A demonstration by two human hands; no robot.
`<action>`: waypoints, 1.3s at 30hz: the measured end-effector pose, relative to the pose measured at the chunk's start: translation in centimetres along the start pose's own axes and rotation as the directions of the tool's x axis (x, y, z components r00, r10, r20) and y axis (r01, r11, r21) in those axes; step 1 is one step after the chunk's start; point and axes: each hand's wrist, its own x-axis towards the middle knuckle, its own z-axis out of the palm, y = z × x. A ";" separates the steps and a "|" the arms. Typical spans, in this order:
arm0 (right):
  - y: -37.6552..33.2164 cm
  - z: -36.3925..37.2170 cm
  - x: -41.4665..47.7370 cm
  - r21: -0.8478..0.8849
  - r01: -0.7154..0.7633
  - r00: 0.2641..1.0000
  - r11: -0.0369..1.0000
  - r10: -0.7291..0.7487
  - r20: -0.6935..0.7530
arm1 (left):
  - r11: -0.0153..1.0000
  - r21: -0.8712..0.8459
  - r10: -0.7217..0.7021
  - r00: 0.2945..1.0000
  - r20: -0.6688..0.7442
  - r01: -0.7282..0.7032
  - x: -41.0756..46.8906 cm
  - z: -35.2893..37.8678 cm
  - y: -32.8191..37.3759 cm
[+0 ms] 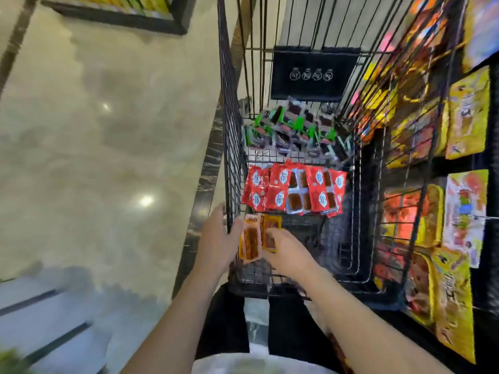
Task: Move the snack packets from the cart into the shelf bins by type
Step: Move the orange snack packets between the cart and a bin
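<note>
Both hands clamped on stock: left hand (217, 233) grips a stack of orange packets (250, 242) by its left edge, and right hand (287, 251) pinches another of the same kind just beside it. All of this sits low in the near-left corner of the cart (232, 130). Risk 1: lifting this close to the wire wall could snag a packet corner and strip it from the grip. Anything that drops goes back into the cart or through the wire onto the floor (108, 130). Risk 2: the shelf (487, 265) on the right is too blurred to tell which bin matches, so a wrong-type drop is plausible. Red packets (294, 190) lie just beyond the hands, green packets (297, 130) at the far end; neither pile is sorted yet. Risk 3: slick, thin packets in a loose stack could fan out and slide mid-carry.
</note>
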 end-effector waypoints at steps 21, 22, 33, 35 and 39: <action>6.5 4.3 12.2 0.113 0.180 0.984 0.977 -0.180 -0.009 | 0.968 -0.234 0.029 0.961 -0.276 -0.096 3.0 4.4 -5.1; 6.7 4.3 11.9 0.171 0.156 0.987 0.973 -0.161 0.018 | 0.964 -0.242 0.034 0.960 -0.278 -0.105 3.0 4.3 -5.1; 4.6 -4.7 5.2 0.625 0.154 0.973 0.765 -0.229 0.040 | 0.944 -0.318 0.024 0.975 -0.219 -0.095 2.0 2.6 -3.2; 3.1 -7.2 3.1 0.651 0.177 0.958 0.738 -0.282 0.059 | 0.937 -0.328 0.033 0.962 -0.269 -0.124 0.4 1.2 -2.3; -0.6 -9.8 0.1 0.725 0.238 0.910 0.646 -0.410 0.066 | 0.928 -0.292 0.164 0.957 -0.241 -0.232 -3.5 -1.5 -0.8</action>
